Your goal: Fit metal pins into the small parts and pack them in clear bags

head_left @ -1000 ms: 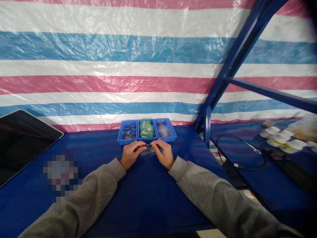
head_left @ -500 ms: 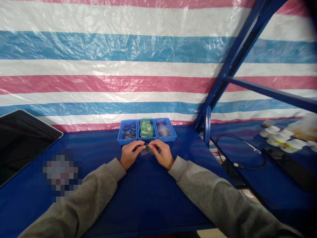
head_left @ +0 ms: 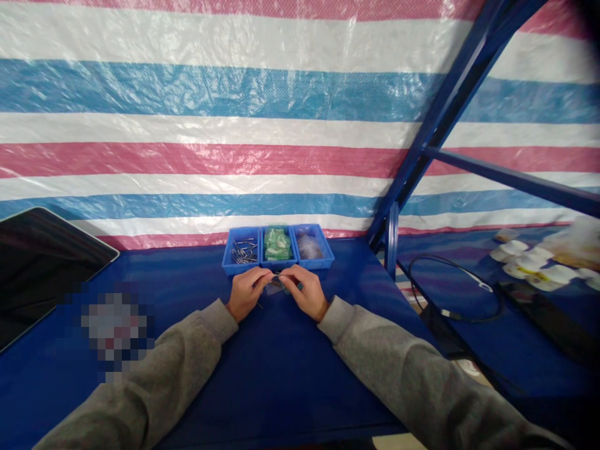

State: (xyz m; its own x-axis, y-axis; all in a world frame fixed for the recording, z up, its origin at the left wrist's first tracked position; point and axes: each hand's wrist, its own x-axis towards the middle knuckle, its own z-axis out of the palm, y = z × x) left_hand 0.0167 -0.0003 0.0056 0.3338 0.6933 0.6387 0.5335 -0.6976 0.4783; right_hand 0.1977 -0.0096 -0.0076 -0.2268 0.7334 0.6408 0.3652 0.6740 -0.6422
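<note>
My left hand (head_left: 244, 292) and my right hand (head_left: 307, 292) meet fingertip to fingertip just in front of three joined blue bins. Each is closed in a pinch on something small and dark that I cannot make out. Beneath the fingers a small clear packet (head_left: 274, 288) lies on the blue table (head_left: 281, 375). The left bin (head_left: 228, 262) holds thin metal pieces (head_left: 244, 251), the middle bin (head_left: 279, 264) green packets (head_left: 277, 243), and the right bin (head_left: 329, 255) clear plastic bags (head_left: 309, 246).
A dark screen (head_left: 42, 269) stands at the left, with a pixelated patch beside it. On the right are a blue metal frame (head_left: 434, 134), a looped black cable (head_left: 462, 319), white round items (head_left: 529, 262) and a dark flat object (head_left: 544, 312). A striped sheet (head_left: 210, 156) hangs behind.
The fingertips have shifted very slightly; both hands stay pinched together at the same place. The bins and the other things have not moved.
</note>
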